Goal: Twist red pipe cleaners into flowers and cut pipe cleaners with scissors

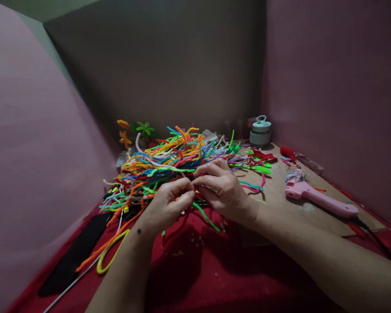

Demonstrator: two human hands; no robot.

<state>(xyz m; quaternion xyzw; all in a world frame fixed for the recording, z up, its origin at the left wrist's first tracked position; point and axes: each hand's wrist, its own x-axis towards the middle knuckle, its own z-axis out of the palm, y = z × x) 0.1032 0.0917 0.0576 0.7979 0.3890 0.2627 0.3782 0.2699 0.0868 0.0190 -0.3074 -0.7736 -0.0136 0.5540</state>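
Note:
A big heap of fuzzy pipe cleaners [169,156] in many colours lies in front of me. Before it, my left hand [174,198] is closed in a pinch, thumb against forefinger. My right hand [220,187] meets it fingertip to fingertip, also pinching. Between them is a pipe cleaner, mostly hidden by the fingers. A green pipe cleaner [207,217] hangs out below the fingertips toward the red cloth [189,278]. Exactly how it runs through the fingers cannot be made out.
On the right, a pink hot glue gun [322,200] with a black cord rests on a board [273,208]. A pale green lidded jar [260,132] stands behind. Left are a black flat object [74,256], yellow-handled loop [111,252] and orange pipe-cleaner flower [125,139]. Pink walls flank both sides.

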